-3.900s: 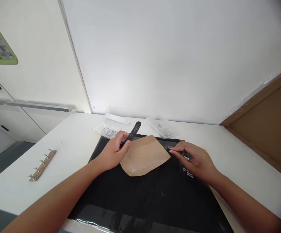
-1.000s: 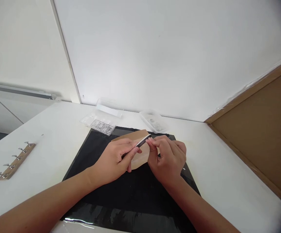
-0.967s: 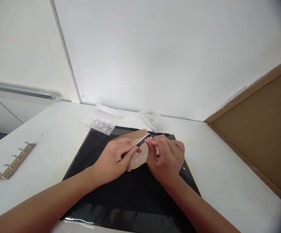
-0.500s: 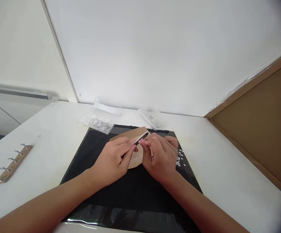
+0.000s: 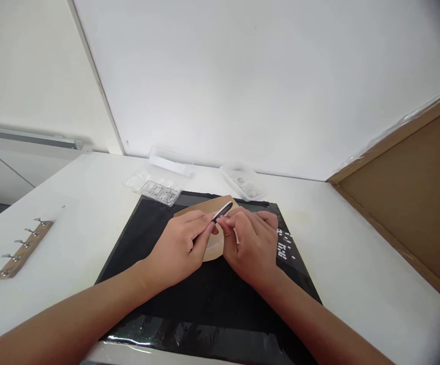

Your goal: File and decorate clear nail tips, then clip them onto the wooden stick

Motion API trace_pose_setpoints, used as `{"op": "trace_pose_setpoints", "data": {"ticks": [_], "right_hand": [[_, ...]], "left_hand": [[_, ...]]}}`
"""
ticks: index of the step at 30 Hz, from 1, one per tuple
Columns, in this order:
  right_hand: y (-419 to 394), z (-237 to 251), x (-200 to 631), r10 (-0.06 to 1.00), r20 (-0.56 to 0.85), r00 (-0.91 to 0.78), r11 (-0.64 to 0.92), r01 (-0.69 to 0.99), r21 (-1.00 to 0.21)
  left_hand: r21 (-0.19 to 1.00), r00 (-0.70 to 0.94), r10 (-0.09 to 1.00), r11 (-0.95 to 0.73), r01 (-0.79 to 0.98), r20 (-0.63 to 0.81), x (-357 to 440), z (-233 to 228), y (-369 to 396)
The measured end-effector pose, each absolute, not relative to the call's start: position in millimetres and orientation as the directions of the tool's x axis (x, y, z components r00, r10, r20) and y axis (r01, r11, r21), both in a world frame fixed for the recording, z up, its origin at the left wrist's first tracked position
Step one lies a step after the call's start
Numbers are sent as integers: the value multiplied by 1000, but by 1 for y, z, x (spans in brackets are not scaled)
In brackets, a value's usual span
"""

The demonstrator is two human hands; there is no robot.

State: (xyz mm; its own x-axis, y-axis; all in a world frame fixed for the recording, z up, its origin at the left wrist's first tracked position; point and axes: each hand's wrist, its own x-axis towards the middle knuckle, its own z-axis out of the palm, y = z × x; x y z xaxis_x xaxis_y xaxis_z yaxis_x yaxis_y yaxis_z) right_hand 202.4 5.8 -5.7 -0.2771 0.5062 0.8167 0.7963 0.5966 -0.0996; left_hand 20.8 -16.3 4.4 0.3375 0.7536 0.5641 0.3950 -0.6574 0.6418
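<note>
Since the earliest view, both hands have drawn together over the tan leather piece [image 5: 208, 209], which lies on the black mat [image 5: 204, 299]. Left hand [image 5: 181, 248]: grip clamped on a dark nail file [image 5: 223, 211], held slanting up and away just above the leather piece. Right hand [image 5: 250, 242]: fingers curled shut just right of the file, pinching something small against its tip; what it is cannot be told. For clean work at this step, the file would best be kept steady in the left grip while the right fingertips present the small part squarely to the abrasive face, with short strokes.

Beyond the leather piece, toward the wall: a clear compartment box [image 5: 155, 187] and a shallow clear tray [image 5: 244, 183]. Right of the leather piece, small white pieces [image 5: 283, 247] lie on the mat, near the right hand. Far left of it, on the white tabletop [image 5: 90, 223], rests a wooden hook rack [image 5: 20, 249]. Nothing stands between the hands and the leather piece.
</note>
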Motion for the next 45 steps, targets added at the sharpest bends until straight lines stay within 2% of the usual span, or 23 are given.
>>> {"op": "trace_pose_setpoints", "data": {"ticks": [3, 7, 10, 14, 17, 21, 26, 31, 34, 45], "right_hand": [[5, -5, 201, 469, 855, -221, 567, 818, -99], [3, -2, 200, 502, 819, -277, 607, 788, -106], [2, 0, 199, 478, 848, -228, 578, 809, -108], [1, 1, 197, 520, 814, -260, 616, 774, -146], [0, 0, 197, 500, 840, -212, 572, 809, -136], [-1, 0, 198, 547, 799, -251, 599, 784, -164], [7, 2, 207, 511, 842, -174, 565, 806, -176], [9, 0, 215, 595, 796, -113, 614, 703, -359], [5, -1, 217, 619, 780, -88, 618, 667, -415], [4, -6, 219, 567, 815, -117, 656, 663, -361]], "left_hand": [[623, 330, 741, -671, 401, 585, 21, 3, -16], [569, 340, 711, -699, 432, 615, 22, 3, -17], [546, 339, 703, -705, 453, 626, 22, 4, -18], [514, 350, 705, -697, 500, 617, 22, 3, -19], [497, 356, 692, -708, 502, 628, 22, 2, -21], [549, 363, 728, -680, 485, 581, 21, 2, -21], [622, 322, 745, -666, 412, 584, 20, 6, -18], [662, 318, 757, -653, 368, 571, 20, 5, -18], [667, 309, 762, -647, 369, 568, 20, 5, -18], [651, 342, 736, -676, 344, 584, 21, 2, -16]]}}
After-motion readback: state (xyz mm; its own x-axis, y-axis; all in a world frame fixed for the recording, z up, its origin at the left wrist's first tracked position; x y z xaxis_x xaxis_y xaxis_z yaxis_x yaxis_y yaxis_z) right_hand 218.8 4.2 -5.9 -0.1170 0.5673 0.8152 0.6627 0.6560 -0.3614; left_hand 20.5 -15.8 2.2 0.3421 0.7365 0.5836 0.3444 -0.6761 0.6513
